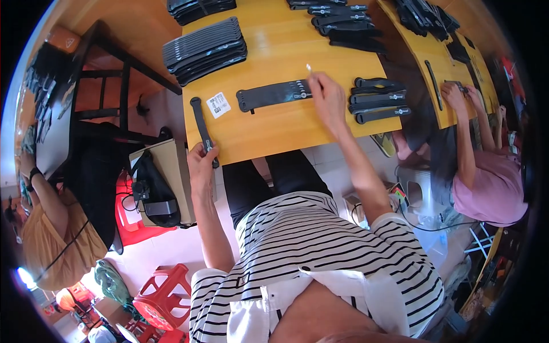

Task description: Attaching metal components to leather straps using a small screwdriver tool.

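Yellow tabletop [274, 46] carries stacked black straps. Left hand [200, 157] clenches one black strap [201, 127] at the near edge; right hand [326, 94] pinches a small white sticker [309, 67] (labelling seems underway), which next needs careful pressing on.

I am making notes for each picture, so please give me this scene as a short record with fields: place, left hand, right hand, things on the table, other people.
place: yellow wooden table, seen from above
left hand: left hand grips a long black strap piece at the table's near edge
right hand: right hand holds a small white stick, by a row of black pieces
also on table: white label, stack of black pieces
other people: person in pink at the next table; person in orange on the left
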Demonstrator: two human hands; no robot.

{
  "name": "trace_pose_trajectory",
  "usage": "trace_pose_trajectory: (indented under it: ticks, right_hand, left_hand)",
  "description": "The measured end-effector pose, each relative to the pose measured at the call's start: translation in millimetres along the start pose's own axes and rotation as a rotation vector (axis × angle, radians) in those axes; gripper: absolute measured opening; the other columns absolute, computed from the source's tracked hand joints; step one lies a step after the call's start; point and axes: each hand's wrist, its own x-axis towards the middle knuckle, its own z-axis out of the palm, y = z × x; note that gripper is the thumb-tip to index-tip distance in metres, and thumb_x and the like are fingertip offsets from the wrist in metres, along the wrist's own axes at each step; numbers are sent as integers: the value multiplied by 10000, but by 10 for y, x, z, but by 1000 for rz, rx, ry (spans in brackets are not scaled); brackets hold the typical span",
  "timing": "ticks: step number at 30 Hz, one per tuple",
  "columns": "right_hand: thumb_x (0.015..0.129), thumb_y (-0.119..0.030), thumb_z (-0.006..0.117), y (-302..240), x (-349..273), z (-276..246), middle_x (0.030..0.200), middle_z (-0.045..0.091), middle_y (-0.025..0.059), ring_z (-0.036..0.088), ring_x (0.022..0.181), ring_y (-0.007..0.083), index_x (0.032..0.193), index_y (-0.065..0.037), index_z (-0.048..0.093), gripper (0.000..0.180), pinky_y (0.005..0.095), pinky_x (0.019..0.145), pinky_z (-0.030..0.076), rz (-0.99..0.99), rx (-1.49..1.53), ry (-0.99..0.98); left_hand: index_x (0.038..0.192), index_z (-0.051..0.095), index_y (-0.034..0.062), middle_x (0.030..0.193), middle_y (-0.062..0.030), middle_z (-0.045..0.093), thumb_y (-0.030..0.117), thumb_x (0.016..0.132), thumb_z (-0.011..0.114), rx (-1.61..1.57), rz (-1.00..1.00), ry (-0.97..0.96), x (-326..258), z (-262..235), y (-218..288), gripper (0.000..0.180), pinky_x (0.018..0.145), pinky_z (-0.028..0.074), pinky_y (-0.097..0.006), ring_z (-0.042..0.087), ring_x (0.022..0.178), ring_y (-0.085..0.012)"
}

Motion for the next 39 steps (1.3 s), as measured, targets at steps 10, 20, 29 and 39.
trace_pose_trajectory:
  ticks: [10, 20, 29, 39]
  right_hand:
    - [841, -65, 581, -546, -1060, 192, 744, 515, -4, 484, 605, 47, 982, -42, 492, 168, 171, 533, 384, 128, 809, -426]
    - [915, -173, 479, -636, -838, -106, 602, 426, -23, 331, 426, 20, 873, -60, 499, 122, 162, 376, 209, 562, 1079, -443]
    - [914, -126, 430, -699, -870, -413, 599, 350, -9, 347, 532, 68, 1059, -54, 513, 182, 203, 490, 306, 275, 747, -504]
    - [860, -41, 481, -739, -872, -401, 637, 394, 17, 369, 569, 90, 1240, -112, 468, 386, 227, 546, 353, 241, 592, -576]
  left_hand:
    - [914, 536, 60, 705, 36, 531, 105, 804, 634, -706, -31, -348, -610, 772, 581, 154, 461, 340, -148, 475, 546, -24]
    - [1049, 548, -16, 874, -87, 617, 151, 903, 515, -934, -128, -538, -579, 801, 694, 224, 655, 487, -219, 589, 724, -117]
    - [1036, 542, -47, 884, -157, 638, 182, 900, 525, -977, -139, -454, -503, 752, 847, 267, 690, 556, -253, 653, 775, -196]
    - [993, 564, -46, 844, -126, 639, 177, 868, 583, -950, -91, -408, -520, 792, 852, 256, 676, 554, -249, 650, 752, -180]
